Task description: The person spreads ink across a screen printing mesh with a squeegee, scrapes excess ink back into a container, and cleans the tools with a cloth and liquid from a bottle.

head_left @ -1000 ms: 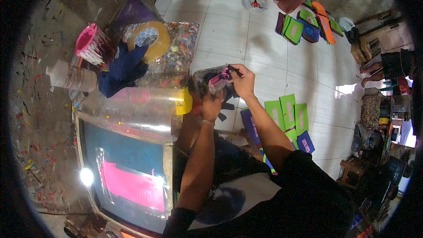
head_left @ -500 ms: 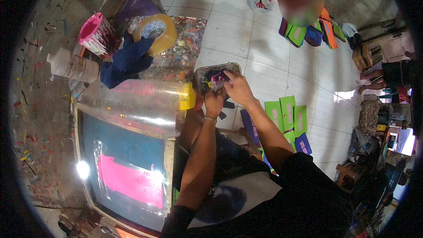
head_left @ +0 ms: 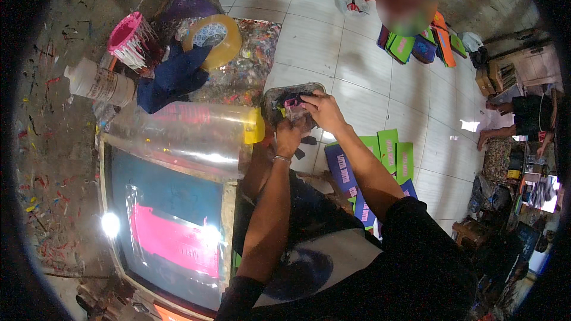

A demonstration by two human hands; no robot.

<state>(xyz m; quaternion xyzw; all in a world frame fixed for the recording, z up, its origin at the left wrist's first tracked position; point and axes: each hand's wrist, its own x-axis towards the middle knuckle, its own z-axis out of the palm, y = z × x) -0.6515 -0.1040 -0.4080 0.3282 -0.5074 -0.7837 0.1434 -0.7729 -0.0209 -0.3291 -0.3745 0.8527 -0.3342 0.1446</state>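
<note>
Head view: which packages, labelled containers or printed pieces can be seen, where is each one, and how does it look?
White bottle: lying at upper left, cylindrical, with a pale label.
Tape roll: on the paint-spattered board, yellowish ring.
Pink pot: beside the blue cloth, round, white drips.
Small container: held in left hand and right hand, dark with pink inside.
Printed sheets: on the tiled floor, green and blue rectangles.

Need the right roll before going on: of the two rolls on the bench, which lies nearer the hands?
The clear film roll with the yellow end cap, lying beside the left hand. The yellowish tape roll sits farther back, by the pink pot.
</note>
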